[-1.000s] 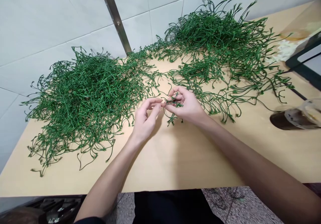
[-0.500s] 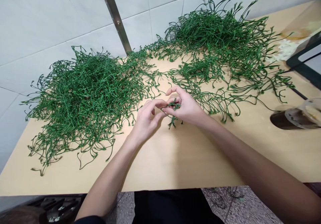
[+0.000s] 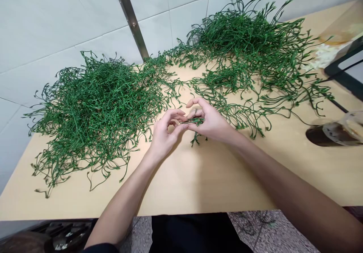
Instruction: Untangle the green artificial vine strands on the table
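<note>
My right hand (image 3: 211, 122) is closed around a small green plastic sprig (image 3: 195, 121), whose loose end hangs below the palm over the wooden table (image 3: 198, 177). Fingertip to fingertip with it, my left hand (image 3: 164, 134) pinches the sprig's near end. Both hands hover just above the table, between two heaps of the same thin green stems. The left heap (image 3: 93, 109) lies beside my left hand. The right heap (image 3: 249, 48) spreads behind and to the right of my right hand.
A tiled wall with a metal strip (image 3: 130, 18) backs the table. At the right edge are a plastic cup with dark drink (image 3: 334, 132), a dark frame (image 3: 344, 69) and white bits (image 3: 321, 56). The table's front edge runs below my forearms.
My hands have drawn closer together, and the left fingers now pinch the sprig held in the right hand. The heaps have not moved.
</note>
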Demonstrator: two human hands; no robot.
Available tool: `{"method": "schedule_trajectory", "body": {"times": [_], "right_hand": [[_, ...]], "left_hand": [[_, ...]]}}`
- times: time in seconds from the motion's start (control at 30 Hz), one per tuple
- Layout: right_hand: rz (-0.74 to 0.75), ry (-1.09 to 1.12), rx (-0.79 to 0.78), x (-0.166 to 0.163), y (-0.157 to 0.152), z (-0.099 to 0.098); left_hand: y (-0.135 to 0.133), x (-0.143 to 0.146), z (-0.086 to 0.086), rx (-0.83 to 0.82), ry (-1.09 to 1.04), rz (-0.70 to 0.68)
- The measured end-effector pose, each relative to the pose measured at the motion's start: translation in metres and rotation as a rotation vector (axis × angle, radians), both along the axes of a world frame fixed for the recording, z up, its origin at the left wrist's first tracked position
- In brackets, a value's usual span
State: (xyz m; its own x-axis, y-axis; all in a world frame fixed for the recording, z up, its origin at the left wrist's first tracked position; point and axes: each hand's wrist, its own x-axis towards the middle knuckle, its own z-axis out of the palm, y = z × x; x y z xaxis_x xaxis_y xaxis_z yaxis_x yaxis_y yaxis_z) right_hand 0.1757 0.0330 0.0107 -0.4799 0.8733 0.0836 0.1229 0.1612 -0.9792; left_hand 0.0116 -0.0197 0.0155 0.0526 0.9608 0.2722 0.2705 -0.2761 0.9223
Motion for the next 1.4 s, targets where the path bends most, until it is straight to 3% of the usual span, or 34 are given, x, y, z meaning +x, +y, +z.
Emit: {"method": "schedule_trajectory", "body": {"times": [0.47,0.7,0.97,1.13,1.4], "right_hand": [[0.032,-0.016,-0.007,0.0006,-0.0009,0.0029],[0.012,-0.037,0.009,0.0006,-0.0014,0.0053],[0.024,-0.05,0.059,0.0007,0.0003,-0.0029],[0.0,-0.004,0.053,0.0002,0.0,-0.0019],[-0.058,0.032,0.051,-0.0019,-0.0021,0.0009]], "left_hand": [[-0.0005,-0.0015,0.0028,-0.002,0.05,0.009],[-0.0038,-0.0005,0.0047,-0.006,0.196,0.008],[-0.0032,0.0004,0.0064,-0.023,0.25,-0.057],[-0.0008,0.0017,0.003,-0.027,0.09,-0.044],[0.0036,0.0033,-0.0002,-0.121,-0.163,0.165]]}}
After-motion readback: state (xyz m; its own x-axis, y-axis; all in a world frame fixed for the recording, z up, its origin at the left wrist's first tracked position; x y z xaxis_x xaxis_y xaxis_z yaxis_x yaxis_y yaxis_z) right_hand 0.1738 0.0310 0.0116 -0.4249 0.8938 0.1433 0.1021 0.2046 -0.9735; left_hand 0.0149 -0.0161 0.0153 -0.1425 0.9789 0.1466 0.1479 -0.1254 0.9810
